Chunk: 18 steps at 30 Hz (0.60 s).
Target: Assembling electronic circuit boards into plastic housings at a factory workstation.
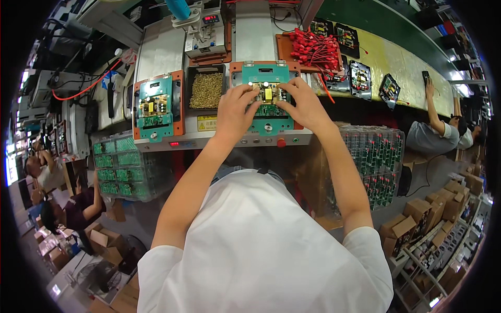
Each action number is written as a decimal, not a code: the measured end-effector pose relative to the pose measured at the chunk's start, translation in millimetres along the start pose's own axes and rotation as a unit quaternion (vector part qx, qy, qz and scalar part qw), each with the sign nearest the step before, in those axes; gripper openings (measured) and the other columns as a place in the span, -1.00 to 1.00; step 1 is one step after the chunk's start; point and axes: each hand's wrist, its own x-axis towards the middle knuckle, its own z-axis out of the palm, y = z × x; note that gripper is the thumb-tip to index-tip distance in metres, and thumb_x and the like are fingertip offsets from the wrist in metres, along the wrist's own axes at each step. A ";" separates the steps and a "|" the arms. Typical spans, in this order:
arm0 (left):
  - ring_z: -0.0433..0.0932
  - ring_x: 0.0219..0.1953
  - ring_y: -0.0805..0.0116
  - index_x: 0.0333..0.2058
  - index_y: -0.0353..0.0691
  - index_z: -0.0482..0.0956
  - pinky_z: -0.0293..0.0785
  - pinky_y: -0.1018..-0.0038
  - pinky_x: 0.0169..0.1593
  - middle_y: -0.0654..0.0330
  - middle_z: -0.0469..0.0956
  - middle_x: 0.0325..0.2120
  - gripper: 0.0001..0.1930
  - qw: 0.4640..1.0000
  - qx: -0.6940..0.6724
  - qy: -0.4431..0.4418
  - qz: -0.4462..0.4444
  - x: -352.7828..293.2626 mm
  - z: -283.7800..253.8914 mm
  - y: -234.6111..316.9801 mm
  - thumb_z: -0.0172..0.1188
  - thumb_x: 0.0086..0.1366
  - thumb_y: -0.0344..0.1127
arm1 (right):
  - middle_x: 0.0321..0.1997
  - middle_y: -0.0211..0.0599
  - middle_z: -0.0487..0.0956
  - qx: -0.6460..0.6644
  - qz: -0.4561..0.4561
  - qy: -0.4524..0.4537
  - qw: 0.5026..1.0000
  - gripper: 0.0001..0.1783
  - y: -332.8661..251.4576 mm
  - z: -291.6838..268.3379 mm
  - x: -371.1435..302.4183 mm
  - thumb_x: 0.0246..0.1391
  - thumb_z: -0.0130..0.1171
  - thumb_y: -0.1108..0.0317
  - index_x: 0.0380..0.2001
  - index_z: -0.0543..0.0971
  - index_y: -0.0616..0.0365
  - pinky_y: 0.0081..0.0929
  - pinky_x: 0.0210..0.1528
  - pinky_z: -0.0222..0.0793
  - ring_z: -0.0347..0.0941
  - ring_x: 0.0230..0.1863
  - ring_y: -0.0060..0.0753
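A green circuit board (pixel 267 110) with a yellow transformer and other parts lies in a teal fixture (pixel 254 127) in front of me. On its left side, my left hand (pixel 236 111) closes thumb and fingers at the edge. From the right, my right hand (pixel 303 108) grips the opposite edge the same way. My fingers cover parts of both sides of the board. Left of my left hand is a black bin (pixel 221 69) full of small brass-coloured screws. Farther left, a second board (pixel 153 107) sits in a matching teal fixture (pixel 159 86) on an orange base.
A screw-feeding machine (pixel 206 39) with a blue-topped tool stands behind the bin. Red-wired connectors (pixel 315 49) are heaped at the back right, near black housings (pixel 360 78). Board-filled plastic trays (pixel 122 169) flank me below bench height. Other people work at both sides.
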 end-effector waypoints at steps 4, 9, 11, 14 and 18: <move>0.48 -0.08 0.18 -0.08 -0.14 0.60 0.37 0.27 -0.08 0.23 0.52 -0.15 -0.66 0.999 0.024 0.022 0.003 -2.6 6.9 -4.0 0.35 0.13 -0.33 | -0.26 -0.19 0.50 0.068 0.018 0.158 0.985 -0.72 -32.2 14.2 -29.1 0.09 0.28 0.33 -0.14 0.60 0.20 -0.41 -0.26 0.37 0.48 -0.27 -0.32; 0.49 -0.02 0.13 -0.07 -0.21 0.58 0.41 0.28 -0.02 0.16 0.53 -0.09 -0.66 0.999 -0.024 0.018 -0.015 10.1 -20.6 12.8 0.33 0.16 -0.37 | -0.61 -0.05 0.53 0.088 0.094 0.042 0.991 -0.76 -60.2 72.9 -78.9 0.13 0.23 0.31 -0.48 0.60 0.29 -0.32 -0.49 0.35 0.49 -0.60 -0.19; 0.54 -0.03 0.14 -0.10 -0.28 0.60 0.47 0.35 -0.04 0.12 0.55 -0.08 -0.71 0.995 -0.066 0.073 -0.022 7.0 -39.9 10.2 0.30 0.17 -0.45 | -0.57 0.06 0.56 0.040 0.109 -0.008 0.993 -0.65 -49.1 106.2 -81.7 0.15 0.18 0.19 -0.57 0.59 0.26 -0.07 -0.41 0.41 0.49 -0.49 0.19; 0.57 -0.14 0.22 -0.15 -0.28 0.62 0.48 0.42 -0.12 0.14 0.56 -0.11 -0.77 0.988 -0.076 0.100 -0.092 -21.7 -77.1 -0.6 0.29 0.18 -0.50 | -0.58 0.07 0.57 -0.085 0.140 -0.001 0.986 -0.61 -28.3 131.1 -68.0 0.17 0.10 0.17 -0.61 0.61 0.20 0.01 -0.36 0.49 0.56 -0.47 0.15; 0.56 -0.17 0.14 -0.18 -0.28 0.62 0.50 0.34 -0.11 0.08 0.55 -0.18 -0.80 0.972 -0.025 0.133 -0.194 -67.5 -113.9 -32.8 0.27 0.19 -0.49 | -0.54 0.09 0.58 -0.128 0.167 0.060 0.976 -0.62 -11.9 128.9 -74.9 0.16 0.11 0.17 -0.58 0.62 0.22 0.01 -0.36 0.50 0.53 -0.47 0.22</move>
